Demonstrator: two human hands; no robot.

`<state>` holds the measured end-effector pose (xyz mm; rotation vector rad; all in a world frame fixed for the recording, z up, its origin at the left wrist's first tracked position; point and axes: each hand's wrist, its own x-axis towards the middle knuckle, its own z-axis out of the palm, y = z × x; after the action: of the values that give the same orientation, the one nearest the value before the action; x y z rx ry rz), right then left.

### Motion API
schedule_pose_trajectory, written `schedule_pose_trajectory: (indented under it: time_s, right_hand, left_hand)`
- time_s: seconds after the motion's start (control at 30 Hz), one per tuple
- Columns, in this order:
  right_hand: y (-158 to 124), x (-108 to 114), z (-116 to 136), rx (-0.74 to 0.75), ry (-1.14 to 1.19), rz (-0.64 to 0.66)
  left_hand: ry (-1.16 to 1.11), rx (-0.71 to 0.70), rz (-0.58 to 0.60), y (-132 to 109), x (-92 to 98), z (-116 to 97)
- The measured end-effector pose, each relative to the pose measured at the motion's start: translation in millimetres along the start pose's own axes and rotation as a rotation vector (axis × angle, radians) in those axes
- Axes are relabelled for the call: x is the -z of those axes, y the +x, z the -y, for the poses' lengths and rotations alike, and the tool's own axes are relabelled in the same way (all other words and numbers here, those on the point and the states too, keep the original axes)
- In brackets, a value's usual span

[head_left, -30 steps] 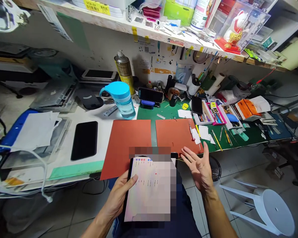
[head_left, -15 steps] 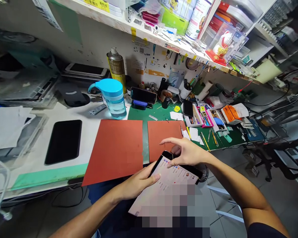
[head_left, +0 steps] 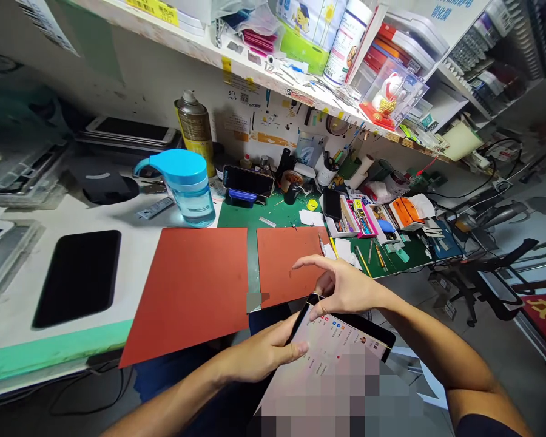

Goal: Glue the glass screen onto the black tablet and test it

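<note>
A tablet (head_left: 318, 370) with a lit screen and black border is tilted over my lap, its lower part pixelated. My left hand (head_left: 268, 352) grips its left edge, thumb on the screen and fingers behind. At the tablet's upper corner is my right hand (head_left: 346, 285), thumb and curled fingers closed about that corner, index finger stretched out above. A thin yellowish line runs by the right fingertips; what it is cannot be made out. Two red-brown mats, a large one (head_left: 191, 285) and a smaller one (head_left: 286, 261), lie on the bench behind the hands.
A dark tablet (head_left: 79, 276) lies at left. Behind the mats stand a blue-lidded water jug (head_left: 188, 188), a spray can (head_left: 195, 124) and a propped phone (head_left: 248, 181). Tool trays (head_left: 346, 218) line the right. A loaded shelf (head_left: 186, 36) overhangs the bench.
The view has shifted, so the bench items sit further left. The held tablet appears lower and further right, with both hands still on it.
</note>
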<state>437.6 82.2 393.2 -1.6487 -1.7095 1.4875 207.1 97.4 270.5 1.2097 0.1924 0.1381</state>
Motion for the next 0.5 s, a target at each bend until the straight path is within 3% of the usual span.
schedule_pose_trajectory:
  time_s: [0.27, 0.5]
  right_hand:
    - [-6.1, 9.0, 1.3, -0.085, 0.080, 0.017]
    - [-2.4, 15.5, 4.6, -0.088, -0.111, 0.111]
  left_hand:
    - [-0.010, -0.012, 0.075, 13.0, -2.8, 0.9]
    - [0.030, 0.002, 0.101, 25.1, -6.9, -0.5]
